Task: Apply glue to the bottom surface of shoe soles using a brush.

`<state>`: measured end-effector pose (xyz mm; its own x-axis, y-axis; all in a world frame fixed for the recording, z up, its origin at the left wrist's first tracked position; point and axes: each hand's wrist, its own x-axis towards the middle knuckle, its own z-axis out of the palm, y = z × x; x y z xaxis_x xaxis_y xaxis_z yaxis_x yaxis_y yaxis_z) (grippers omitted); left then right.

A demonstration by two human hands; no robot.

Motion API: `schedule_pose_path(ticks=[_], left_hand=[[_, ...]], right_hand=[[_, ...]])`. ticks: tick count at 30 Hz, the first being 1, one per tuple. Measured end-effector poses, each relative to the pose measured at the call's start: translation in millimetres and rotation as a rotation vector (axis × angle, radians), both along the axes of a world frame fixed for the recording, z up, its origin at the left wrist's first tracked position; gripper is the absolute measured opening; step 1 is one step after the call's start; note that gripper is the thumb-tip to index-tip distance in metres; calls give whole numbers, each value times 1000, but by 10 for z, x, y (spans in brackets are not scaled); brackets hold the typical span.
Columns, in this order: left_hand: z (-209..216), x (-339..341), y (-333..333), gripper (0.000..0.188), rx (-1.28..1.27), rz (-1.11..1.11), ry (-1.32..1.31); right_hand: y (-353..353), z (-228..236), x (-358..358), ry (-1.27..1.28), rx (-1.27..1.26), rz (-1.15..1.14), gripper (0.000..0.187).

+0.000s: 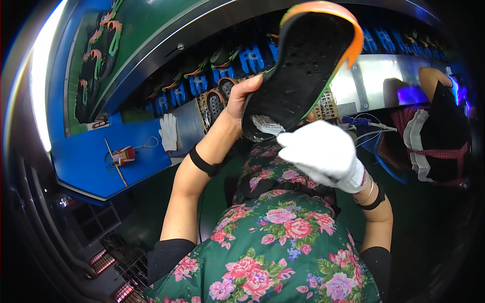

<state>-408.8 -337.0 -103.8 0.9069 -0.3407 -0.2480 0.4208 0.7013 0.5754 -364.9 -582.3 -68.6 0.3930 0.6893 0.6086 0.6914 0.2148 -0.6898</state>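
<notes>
My bare left hand [238, 101] grips a black shoe sole [308, 60] by its edge near the heel. The sole is tilted up in front of me, its inner face toward me, with an orange rim at the toe and green along the side. My right hand [323, 154], in a white glove, is closed on what looks like a small flat brush [268, 125] with pale, wet-looking bristles. The bristles touch the heel end of the sole; the brush's handle is hidden in the glove.
At left, a blue table [91, 156] bears a red container [124, 155], a thin stick [115, 162] and a white glove [168, 132]. Blue shoe forms [251, 59] and shoes line the conveyor ahead. Another person's arm [433, 83] is at right.
</notes>
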Motion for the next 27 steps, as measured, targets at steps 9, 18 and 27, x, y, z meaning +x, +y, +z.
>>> schedule_pose_path(ticks=[9, 18, 27], left_hand=[[-11, 47, 132, 92, 122, 37, -4], [-35, -226, -107, 78, -623, 204, 135], [331, -450, 308, 105, -120, 334, -236]], right_hand=[[130, 85, 46, 146, 44, 54, 22], [236, 140, 338, 153, -9, -204, 17], [374, 133, 260, 719, 217, 72, 20]])
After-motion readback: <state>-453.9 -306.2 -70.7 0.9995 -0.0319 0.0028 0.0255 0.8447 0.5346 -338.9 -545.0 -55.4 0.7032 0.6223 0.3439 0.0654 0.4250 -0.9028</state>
